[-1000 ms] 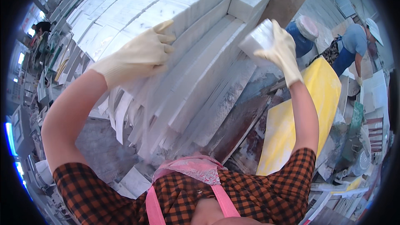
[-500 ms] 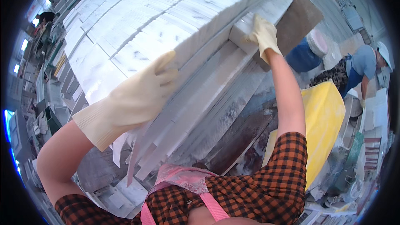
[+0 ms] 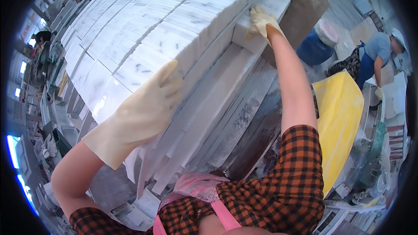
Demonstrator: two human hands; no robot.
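Observation:
Before me spreads a large stack of white, grey-veined marble strips [image 3: 170,30], set on edge in tight rows. My left hand [image 3: 146,109], in a cream rubber glove, rests against the stack's near edge; its fingers are stretched out and hold nothing. Farther right, my right hand [image 3: 263,21], in a like glove, grips the near edge of a short row of marble strips [image 3: 276,2] on a lower ledge. Its fingers lie over the top and the thumb is against the side; the fingertips are partly hidden.
Long grey slabs [image 3: 217,82] lie below the stack. A brown board [image 3: 305,8] stands at the row's far end, near a blue barrel [image 3: 313,50]. Yellow sheeting [image 3: 339,117] hangs at my right. Beyond it, a co-worker [image 3: 376,54] in a white cap bends over.
The view has shifted slightly. My right hand's fingers have spread and moved a little along the marble row's top. My left hand stays at the stack's edge.

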